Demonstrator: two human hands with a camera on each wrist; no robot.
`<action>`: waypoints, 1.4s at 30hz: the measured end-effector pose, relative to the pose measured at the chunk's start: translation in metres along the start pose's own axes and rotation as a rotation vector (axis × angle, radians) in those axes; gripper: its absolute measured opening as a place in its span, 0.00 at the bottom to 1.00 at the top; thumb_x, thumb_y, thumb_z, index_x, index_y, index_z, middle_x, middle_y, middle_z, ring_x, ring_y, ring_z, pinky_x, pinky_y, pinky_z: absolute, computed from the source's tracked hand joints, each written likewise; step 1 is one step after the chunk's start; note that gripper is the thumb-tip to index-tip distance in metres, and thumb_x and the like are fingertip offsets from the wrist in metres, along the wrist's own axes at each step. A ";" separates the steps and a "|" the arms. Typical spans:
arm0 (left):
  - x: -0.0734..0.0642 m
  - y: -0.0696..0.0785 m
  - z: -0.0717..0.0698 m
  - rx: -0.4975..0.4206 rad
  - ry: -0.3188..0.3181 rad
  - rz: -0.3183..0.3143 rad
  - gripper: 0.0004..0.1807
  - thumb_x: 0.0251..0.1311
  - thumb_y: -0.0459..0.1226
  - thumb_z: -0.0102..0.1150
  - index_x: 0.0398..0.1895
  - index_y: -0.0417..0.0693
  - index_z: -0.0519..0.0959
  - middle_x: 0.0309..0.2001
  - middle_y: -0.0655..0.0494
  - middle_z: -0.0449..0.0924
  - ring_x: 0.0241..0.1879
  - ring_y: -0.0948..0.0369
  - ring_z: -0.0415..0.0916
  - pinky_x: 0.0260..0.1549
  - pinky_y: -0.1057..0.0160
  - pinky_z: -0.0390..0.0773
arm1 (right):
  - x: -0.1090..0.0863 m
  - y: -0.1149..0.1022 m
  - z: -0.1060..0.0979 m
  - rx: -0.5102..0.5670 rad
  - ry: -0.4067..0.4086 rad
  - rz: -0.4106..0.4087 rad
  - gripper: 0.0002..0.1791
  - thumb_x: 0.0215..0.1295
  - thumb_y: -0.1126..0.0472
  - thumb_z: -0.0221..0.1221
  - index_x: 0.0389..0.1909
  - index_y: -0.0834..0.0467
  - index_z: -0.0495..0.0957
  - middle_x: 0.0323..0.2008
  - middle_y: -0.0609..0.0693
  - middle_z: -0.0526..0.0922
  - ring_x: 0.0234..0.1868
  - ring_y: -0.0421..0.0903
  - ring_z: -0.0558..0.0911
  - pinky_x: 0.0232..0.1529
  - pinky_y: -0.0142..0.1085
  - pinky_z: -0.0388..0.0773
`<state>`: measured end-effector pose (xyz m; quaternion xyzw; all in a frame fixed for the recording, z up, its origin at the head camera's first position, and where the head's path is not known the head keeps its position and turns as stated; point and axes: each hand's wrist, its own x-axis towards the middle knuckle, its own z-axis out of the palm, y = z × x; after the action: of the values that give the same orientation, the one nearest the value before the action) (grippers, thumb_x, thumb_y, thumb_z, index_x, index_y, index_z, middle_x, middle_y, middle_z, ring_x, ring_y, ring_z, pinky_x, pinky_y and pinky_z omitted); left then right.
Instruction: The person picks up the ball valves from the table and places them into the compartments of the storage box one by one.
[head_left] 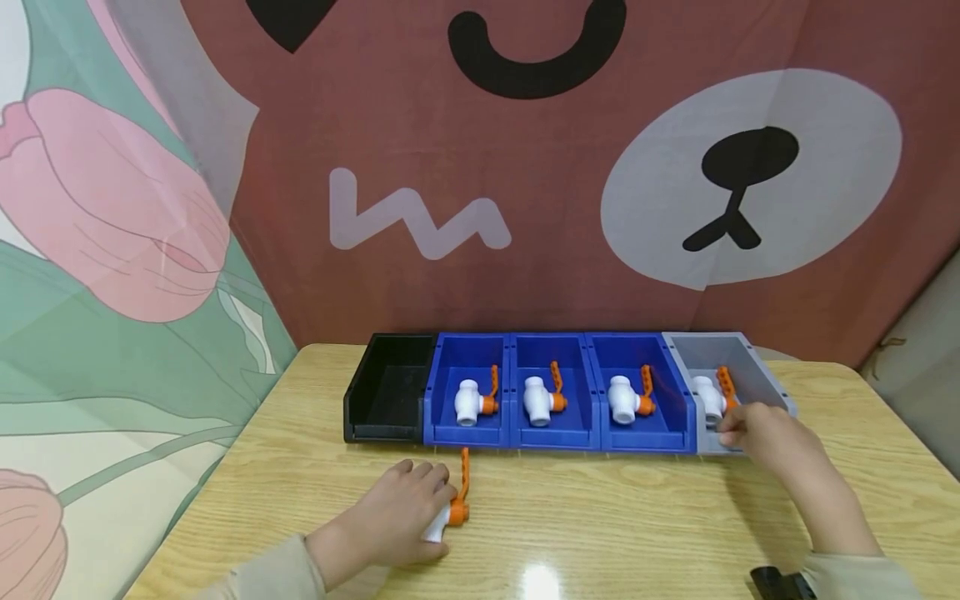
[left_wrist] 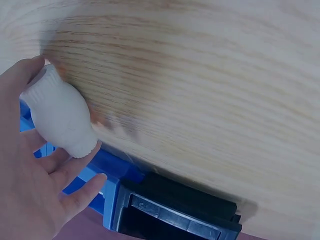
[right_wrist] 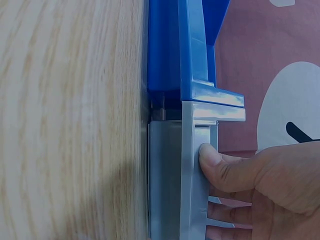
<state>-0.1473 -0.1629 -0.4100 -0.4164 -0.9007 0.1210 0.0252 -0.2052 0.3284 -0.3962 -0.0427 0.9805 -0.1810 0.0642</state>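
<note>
In the head view my left hand (head_left: 401, 512) grips a white ball valve (head_left: 437, 525) with an orange lever handle, over the table in front of the bins. The left wrist view shows this valve's white body (left_wrist: 62, 112) between the thumb at one end and the fingers at the other. My right hand (head_left: 772, 437) reaches into the grey bin (head_left: 772, 387) at the row's right end, fingers beside another white valve (head_left: 707, 398) with an orange handle. In the right wrist view the thumb of the right hand (right_wrist: 260, 185) lies at the grey bin's front lip, its fingers extended inside.
A black bin (head_left: 386, 392) stands at the row's left end. Three blue bins (head_left: 472, 437) sit between it and the grey one, each holding a white valve with an orange handle. The row stands on a wooden table (head_left: 585, 508) before a printed cloth backdrop (head_left: 555, 208).
</note>
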 end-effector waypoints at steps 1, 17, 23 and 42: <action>0.000 0.000 -0.001 0.012 -0.007 0.009 0.33 0.54 0.65 0.62 0.53 0.52 0.79 0.50 0.54 0.77 0.48 0.57 0.76 0.48 0.50 0.79 | 0.000 0.000 0.000 0.000 0.004 -0.003 0.07 0.63 0.63 0.65 0.39 0.62 0.85 0.39 0.59 0.85 0.39 0.58 0.82 0.35 0.56 0.78; -0.010 -0.010 -0.013 0.174 -0.007 0.125 0.34 0.52 0.64 0.63 0.53 0.50 0.79 0.54 0.53 0.77 0.51 0.56 0.75 0.49 0.54 0.79 | 0.001 -0.001 0.001 -0.001 0.012 -0.004 0.07 0.63 0.63 0.66 0.38 0.62 0.85 0.39 0.59 0.85 0.40 0.58 0.82 0.36 0.56 0.78; -0.015 -0.020 -0.022 0.161 0.056 0.108 0.33 0.48 0.63 0.67 0.49 0.50 0.79 0.51 0.53 0.77 0.47 0.56 0.76 0.45 0.57 0.78 | 0.000 -0.001 0.001 -0.002 0.013 -0.004 0.07 0.63 0.63 0.65 0.39 0.63 0.85 0.39 0.60 0.85 0.40 0.59 0.82 0.36 0.56 0.78; -0.019 -0.050 -0.033 0.168 0.180 0.024 0.34 0.39 0.56 0.77 0.46 0.46 0.79 0.50 0.50 0.78 0.46 0.55 0.78 0.40 0.57 0.80 | 0.000 -0.005 0.002 -0.007 0.005 0.022 0.06 0.65 0.64 0.64 0.38 0.64 0.85 0.38 0.60 0.85 0.37 0.54 0.80 0.36 0.55 0.78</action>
<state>-0.1672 -0.2015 -0.3648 -0.4329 -0.8764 0.1584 0.1394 -0.2047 0.3234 -0.3961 -0.0316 0.9817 -0.1768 0.0634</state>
